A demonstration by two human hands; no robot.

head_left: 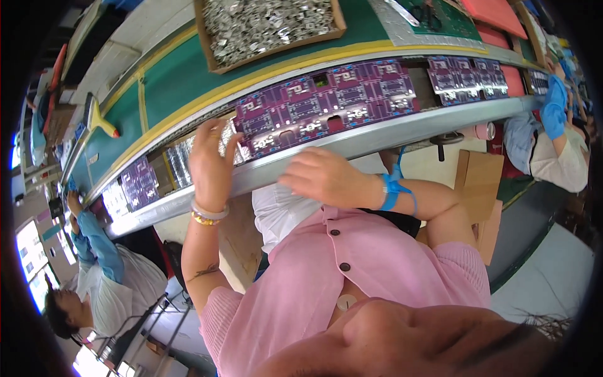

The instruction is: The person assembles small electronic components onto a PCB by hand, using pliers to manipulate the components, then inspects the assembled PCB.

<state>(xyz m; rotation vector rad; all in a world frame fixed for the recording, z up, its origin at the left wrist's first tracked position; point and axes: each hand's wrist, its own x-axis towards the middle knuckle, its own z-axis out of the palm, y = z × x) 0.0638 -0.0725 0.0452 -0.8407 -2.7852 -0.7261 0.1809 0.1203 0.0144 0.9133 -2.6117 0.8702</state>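
A purple circuit board panel (326, 100) with pale metal parts lies along the conveyor rail in front of me. My left hand (211, 166) is over the rail at the panel's left end, its fingers bent and apart. The thumb is close to the panel's edge, and whether it touches cannot be made out. Over the near metal rail (383, 129), below the panel, my right hand (326, 178) hovers with loosely stretched fingers and nothing visible in them. A blue strap (392, 190) circles my right wrist.
Another purple panel (468, 80) lies farther right on the line, and a third (139, 182) to the left. Beyond the rail stands a cardboard box (210, 53) full of small metal parts. Scissors (427, 17) lie at the back right. Co-workers sit at both sides.
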